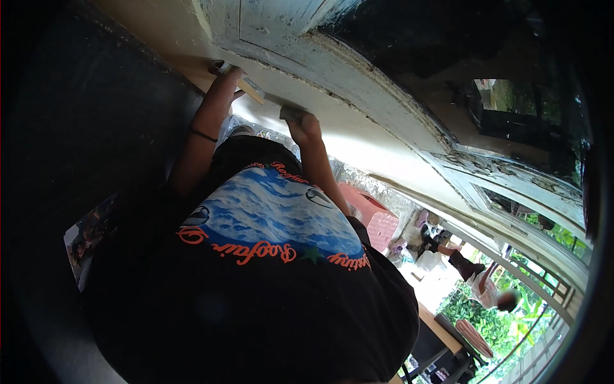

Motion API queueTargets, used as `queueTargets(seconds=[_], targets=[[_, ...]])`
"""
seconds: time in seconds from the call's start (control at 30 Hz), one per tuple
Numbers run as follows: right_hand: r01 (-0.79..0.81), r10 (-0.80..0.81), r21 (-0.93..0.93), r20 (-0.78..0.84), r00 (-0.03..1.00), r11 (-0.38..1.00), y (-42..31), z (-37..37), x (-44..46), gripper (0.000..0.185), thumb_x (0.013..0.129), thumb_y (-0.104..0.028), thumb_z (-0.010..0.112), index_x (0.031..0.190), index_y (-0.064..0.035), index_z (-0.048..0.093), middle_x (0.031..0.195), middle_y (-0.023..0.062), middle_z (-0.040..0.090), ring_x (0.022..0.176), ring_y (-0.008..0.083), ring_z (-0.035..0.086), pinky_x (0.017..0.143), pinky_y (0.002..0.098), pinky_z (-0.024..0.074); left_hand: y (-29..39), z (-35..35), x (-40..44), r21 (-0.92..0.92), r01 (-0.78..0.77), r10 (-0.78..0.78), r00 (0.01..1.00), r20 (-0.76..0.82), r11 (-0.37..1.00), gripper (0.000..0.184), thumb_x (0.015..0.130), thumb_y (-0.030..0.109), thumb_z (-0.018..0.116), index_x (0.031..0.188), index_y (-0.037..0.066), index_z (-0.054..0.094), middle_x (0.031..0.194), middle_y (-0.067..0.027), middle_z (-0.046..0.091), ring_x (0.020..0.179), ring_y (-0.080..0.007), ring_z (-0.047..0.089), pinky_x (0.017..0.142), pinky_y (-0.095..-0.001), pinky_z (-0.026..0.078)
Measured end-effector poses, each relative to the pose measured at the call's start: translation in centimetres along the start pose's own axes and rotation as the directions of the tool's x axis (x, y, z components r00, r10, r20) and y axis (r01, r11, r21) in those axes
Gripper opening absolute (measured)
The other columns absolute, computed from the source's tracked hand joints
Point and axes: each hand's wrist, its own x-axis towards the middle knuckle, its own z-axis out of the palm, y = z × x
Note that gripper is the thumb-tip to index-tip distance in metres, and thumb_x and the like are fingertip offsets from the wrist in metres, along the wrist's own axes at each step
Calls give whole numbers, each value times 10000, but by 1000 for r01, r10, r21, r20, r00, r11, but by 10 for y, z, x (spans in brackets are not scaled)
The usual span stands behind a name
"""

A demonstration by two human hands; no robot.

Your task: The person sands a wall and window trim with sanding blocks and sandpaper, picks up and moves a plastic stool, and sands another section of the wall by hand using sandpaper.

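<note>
My left hand [230, 78], with a dark band at the wrist, reaches up to the pale wall [371, 150]. Its fingers are closed round a flat board with a light wood-coloured edge [251, 92], partly hidden by the hand. Lower and to the right, my right hand [306, 127] grips a small flat grey-green piece [292, 114] against or very close to the wall. Whether that piece is a scraper or a pad I cannot tell. A black shirt [256, 313] with a blue printed picture and orange lettering fills the middle.
A weathered window frame [396, 96] with dark glass runs above the wall. A red plastic chair [369, 217] stands to the right. Farther off, another person [485, 289] is near a railing and green plants. A dark surface [96, 134] borders the left side.
</note>
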Motion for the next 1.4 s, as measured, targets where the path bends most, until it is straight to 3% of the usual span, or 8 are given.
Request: queueTargets(seconds=[0.07, 0.17, 0.27, 0.73, 0.83, 0.9, 1.07, 1.4], targets=[[-48, 1, 146, 310, 951, 988, 4, -20, 5, 312, 829, -19, 341, 1126, 70, 372, 1085, 213, 448, 970, 324, 475, 850, 421, 416, 1, 1, -2, -18, 10, -10, 1000, 2, 1000, 344, 770, 211, 483, 1082, 68, 457, 1071, -60, 459, 1037, -208, 427, 907, -376, 310], [0, -89, -607, -118, 989, 795, -6, 1, -7, 317, 839, -15, 328, 1143, 74, 351, 1119, 219, 433, 1011, 320, 463, 884, 391, 403, 1, 1, -5, -13, 10, -11, 999, -41, 1000, 356, 777, 209, 474, 1100, 61, 449, 1079, -63, 459, 1046, -205, 426, 904, -377, 319], [90, -96, -34, -327, 940, 995, -31, 125, -50, 346, 817, 23, 298, 1153, 105, 301, 1156, 239, 390, 1061, 336, 427, 937, 398, 366, -10, -7, 2, 25, 14, -11, 996, -93, 1000, 371, 781, 202, 471, 1118, 51, 440, 1080, -69, 460, 1035, -201, 436, 887, -371, 342], [42, -82, -151, -269, 959, 988, 21, 54, 2, 363, 779, 14, 287, 1132, 10, 374, 1127, 163, 414, 1022, 307, 432, 863, 439, 387, -19, -7, 7, 159, -24, 51, 985, -165, 987, 586, 735, 154, 501, 1260, 130, 242, 1105, -54, 449, 954, -151, 474, 735, -293, 410], [21, -45, -88, -276, 960, 996, 17, 65, 3, 342, 831, -2, 277, 1164, 68, 306, 1157, 211, 373, 1051, 343, 401, 910, 432, 370, -14, -7, 7, 165, 10, 17, 986, -163, 986, 417, 769, 236, 518, 1144, 72, 442, 1118, -44, 459, 1020, -170, 443, 842, -345, 376], [42, -47, -23, -270, 962, 999, 3, 103, -15, 344, 828, 9, 278, 1165, 77, 297, 1161, 220, 369, 1062, 349, 398, 922, 439, 364, -19, -14, 12, 197, 10, 14, 992, -122, 980, 661, 730, 151, 507, 1283, 119, 147, 1135, -87, 423, 989, -173, 452, 760, -303, 401], [79, -74, 23, -163, 984, 997, -41, 194, -67, 355, 820, 32, 277, 1161, 130, 255, 1180, 268, 337, 1106, 374, 370, 965, 440, 335, -26, -15, 17, 154, -18, 36, 993, -113, 988, 707, 730, 137, 502, 1303, 98, 88, 1150, -116, 410, 1008, -188, 443, 769, -302, 405], [-54, 44, -29, -267, 963, 998, 38, 84, 20, 341, 771, 34, 288, 1099, 71, 374, 1088, 204, 428, 992, 332, 441, 892, 436, 369, -36, -22, 25, 420, -195, 266, 957, -117, 886, 813, 718, 46, 447, 1319, 77, -101, 1166, -174, 385, 1020, -177, 431, 801, -293, 401]])
